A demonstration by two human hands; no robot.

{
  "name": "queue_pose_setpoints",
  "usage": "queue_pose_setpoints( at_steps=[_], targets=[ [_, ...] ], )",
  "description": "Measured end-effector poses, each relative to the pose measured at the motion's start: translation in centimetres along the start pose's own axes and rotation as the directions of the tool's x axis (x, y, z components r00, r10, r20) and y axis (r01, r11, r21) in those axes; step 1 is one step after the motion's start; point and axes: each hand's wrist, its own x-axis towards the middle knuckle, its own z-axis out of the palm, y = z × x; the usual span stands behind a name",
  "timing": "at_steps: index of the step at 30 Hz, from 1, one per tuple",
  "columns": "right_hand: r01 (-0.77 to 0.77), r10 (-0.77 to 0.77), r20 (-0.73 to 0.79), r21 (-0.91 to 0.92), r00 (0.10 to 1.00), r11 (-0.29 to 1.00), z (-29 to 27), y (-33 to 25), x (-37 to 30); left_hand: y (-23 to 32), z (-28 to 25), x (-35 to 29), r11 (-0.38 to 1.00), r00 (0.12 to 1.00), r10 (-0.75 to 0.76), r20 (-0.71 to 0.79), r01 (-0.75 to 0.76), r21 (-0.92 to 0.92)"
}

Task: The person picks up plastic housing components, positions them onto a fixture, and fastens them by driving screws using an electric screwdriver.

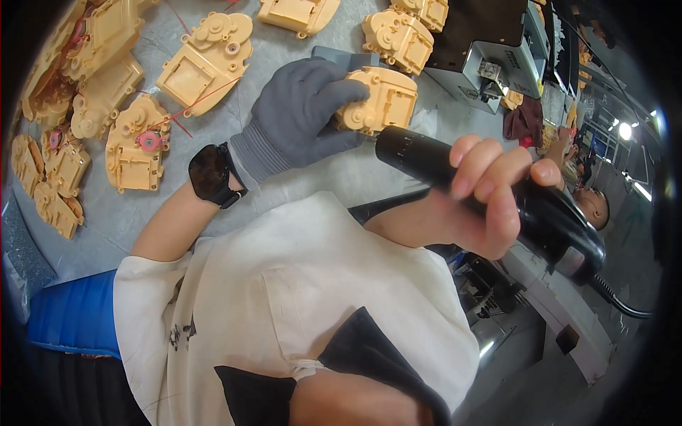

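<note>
Yellow plastic housing (pixel 387 99), moulded with rounded bosses and a rectangular recess, is over the smooth grey worktop (pixel 291 186). At its near edge is the tip of a black, cylindrical corded screwdriver (pixel 548 219), wrapped in the bare right hand (pixel 490 188). The left hand (pixel 302 106) — in a ribbed-cuff grey glove (pixel 259 153) — pinches the housing's left side. A pale label (pixel 570 260) marks the screwdriver's rear — too blurred to read.

Bare tabletop (pixel 114 224) flanks the left forearm (pixel 170 219); yellow housings (pixel 135 172) crowd beyond.
</note>
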Motion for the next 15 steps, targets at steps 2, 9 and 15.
queue_pose_setpoints(
  at_steps=[2, 9, 15],
  targets=[
    [-0.008, 0.008, 0.031, -0.009, 0.999, 1.000, -0.5, 0.1, 0.1, 0.1, 0.1, 0.1, 1.000, 1.000, 0.002, 0.002, -0.002, -0.014],
    [0.006, 0.001, 0.113, -0.059, 0.994, 0.998, 0.2, 0.3, 0.3, 0.0, 0.1, -0.1, 1.000, 1.000, 0.001, -0.010, -0.001, -0.023],
    [0.042, -0.028, 0.183, -0.075, 0.983, 0.996, 0.9, 0.5, -0.1, -0.2, 0.2, -0.4, 1.000, 1.000, -0.011, -0.005, 0.011, 0.008]
  ],
)
